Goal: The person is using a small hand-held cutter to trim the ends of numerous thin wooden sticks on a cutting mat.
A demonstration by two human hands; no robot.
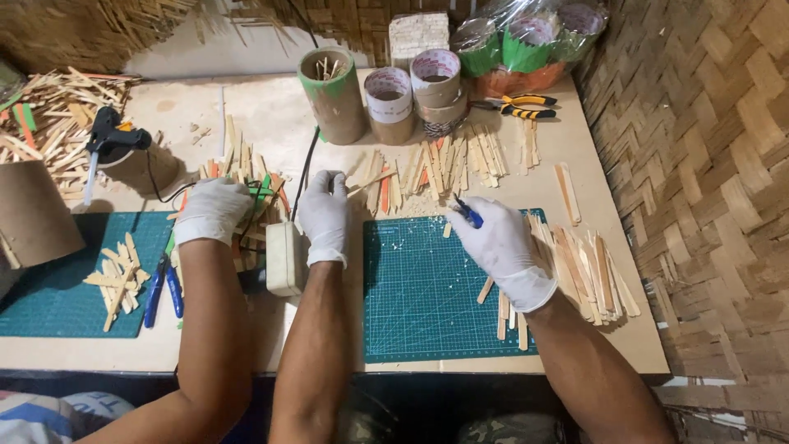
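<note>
Much mat (419, 304) bare; left hand (325, 215) beside; right hand (501, 247) grips cutter (468, 214).

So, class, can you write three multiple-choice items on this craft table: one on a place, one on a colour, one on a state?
1. Where do the yellow-handled pliers lie?
A. On a cutting mat
B. At the back of the table, beside the tape rolls
C. Inside a cardboard tube

2. What colour are the gloves?
A. White
B. Blue
C. Black

3. What is the right hand doing?
A. Lying flat and empty
B. Gripping a blue-handled tool
C. Holding a glue gun

Answers: B, since the pliers lie by the rolls at the far edge; A, since every gloved hand is white; B, since blue handles stick out of the closed fingers.
</note>
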